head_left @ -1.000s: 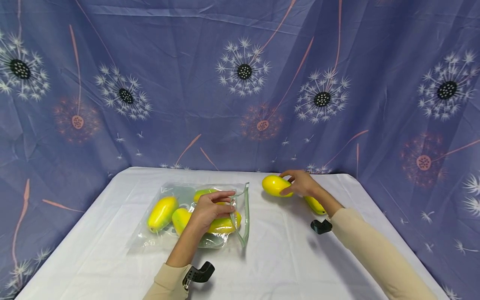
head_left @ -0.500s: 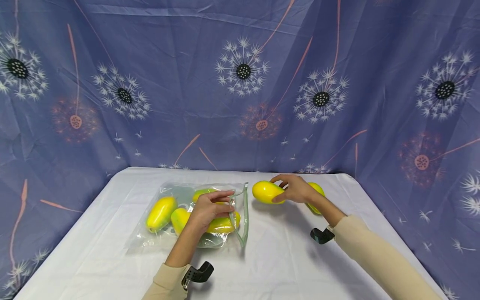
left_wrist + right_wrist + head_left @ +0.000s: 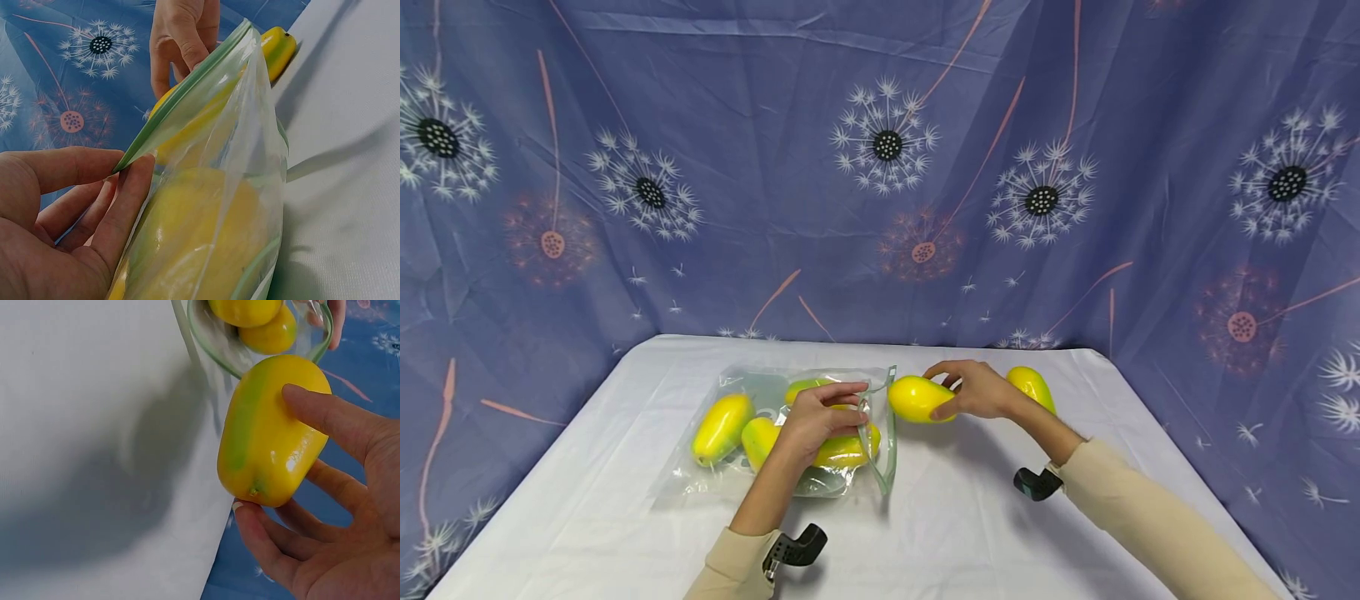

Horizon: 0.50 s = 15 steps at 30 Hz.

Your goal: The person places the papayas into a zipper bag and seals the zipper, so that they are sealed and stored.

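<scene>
My left hand (image 3: 815, 425) pinches the green-edged mouth of a clear zip bag (image 3: 692, 483) between thumb and fingers, holding it parted. Inside the bag lie several yellow-green fruits, mango- or papaya-like; one (image 3: 724, 427) is at the far end, and others are partly covered by the hand. Thumb and fingers of my right hand (image 3: 981, 390) grip another yellow fruit (image 3: 272, 434) with a green streak. That fruit is held at the bag's opening, above the cloth. In the left wrist view the bag's green rim (image 3: 187, 94) crosses in front of the right hand.
One more yellow fruit (image 3: 1032, 386) lies on the white-covered table (image 3: 955, 517), behind my right wrist and partly hidden by it. A blue dandelion-print curtain (image 3: 760, 167) stands behind the table and along its sides.
My right hand has carried its fruit left and slightly nearer, from the table's back right to the bag's mouth. The fruit behind the wrist shows more now. My left hand stays put.
</scene>
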### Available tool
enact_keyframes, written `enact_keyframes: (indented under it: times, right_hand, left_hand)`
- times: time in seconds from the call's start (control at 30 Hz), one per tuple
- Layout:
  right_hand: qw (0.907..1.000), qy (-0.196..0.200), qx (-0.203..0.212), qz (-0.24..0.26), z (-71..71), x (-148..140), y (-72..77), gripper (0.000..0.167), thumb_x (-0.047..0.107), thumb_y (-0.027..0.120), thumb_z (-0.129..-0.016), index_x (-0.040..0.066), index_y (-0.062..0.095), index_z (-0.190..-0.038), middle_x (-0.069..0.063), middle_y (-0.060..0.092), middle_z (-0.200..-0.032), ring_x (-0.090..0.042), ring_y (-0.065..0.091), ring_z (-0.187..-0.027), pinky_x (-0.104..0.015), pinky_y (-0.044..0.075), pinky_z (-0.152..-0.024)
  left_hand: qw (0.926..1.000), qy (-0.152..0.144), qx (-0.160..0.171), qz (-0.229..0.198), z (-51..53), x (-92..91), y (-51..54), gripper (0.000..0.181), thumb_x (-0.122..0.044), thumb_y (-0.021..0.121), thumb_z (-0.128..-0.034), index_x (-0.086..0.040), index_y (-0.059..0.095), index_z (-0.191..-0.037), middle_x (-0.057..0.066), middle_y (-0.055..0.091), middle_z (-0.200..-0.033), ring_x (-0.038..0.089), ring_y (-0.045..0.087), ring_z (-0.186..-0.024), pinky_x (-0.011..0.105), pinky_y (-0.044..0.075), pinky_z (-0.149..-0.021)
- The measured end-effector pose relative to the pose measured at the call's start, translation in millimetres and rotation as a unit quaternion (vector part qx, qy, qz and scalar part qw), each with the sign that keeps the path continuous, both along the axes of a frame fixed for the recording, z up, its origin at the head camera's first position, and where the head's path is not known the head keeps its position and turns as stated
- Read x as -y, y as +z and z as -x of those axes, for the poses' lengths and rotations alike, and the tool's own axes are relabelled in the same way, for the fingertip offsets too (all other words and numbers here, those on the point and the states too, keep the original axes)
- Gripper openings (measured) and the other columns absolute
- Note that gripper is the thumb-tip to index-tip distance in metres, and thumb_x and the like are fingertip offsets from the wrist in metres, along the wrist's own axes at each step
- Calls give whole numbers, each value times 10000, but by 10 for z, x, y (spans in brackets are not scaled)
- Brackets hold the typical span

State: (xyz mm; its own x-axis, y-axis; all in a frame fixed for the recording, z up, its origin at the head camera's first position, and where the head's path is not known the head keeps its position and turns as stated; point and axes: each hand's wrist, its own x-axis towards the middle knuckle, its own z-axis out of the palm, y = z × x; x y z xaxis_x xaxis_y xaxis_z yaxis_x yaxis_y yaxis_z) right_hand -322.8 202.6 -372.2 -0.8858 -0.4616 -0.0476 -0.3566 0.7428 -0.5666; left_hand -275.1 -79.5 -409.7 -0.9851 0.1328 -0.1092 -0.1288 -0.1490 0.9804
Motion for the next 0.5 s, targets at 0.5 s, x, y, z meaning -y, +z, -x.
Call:
enact_keyframes:
  times: [0.5]
  right_hand:
    - [10000,35,43,-52,-61,234,-72,598,317,898,-739,207,681,-1285,-72,721,-1122,-262,659,-1037,-357,565,-778]
  left_hand:
    - [10000,1,10,38,-1,-2,7,502,132,757,-788,35,683,-1274,137,653,-1069,168,687,-784,351,645,-750]
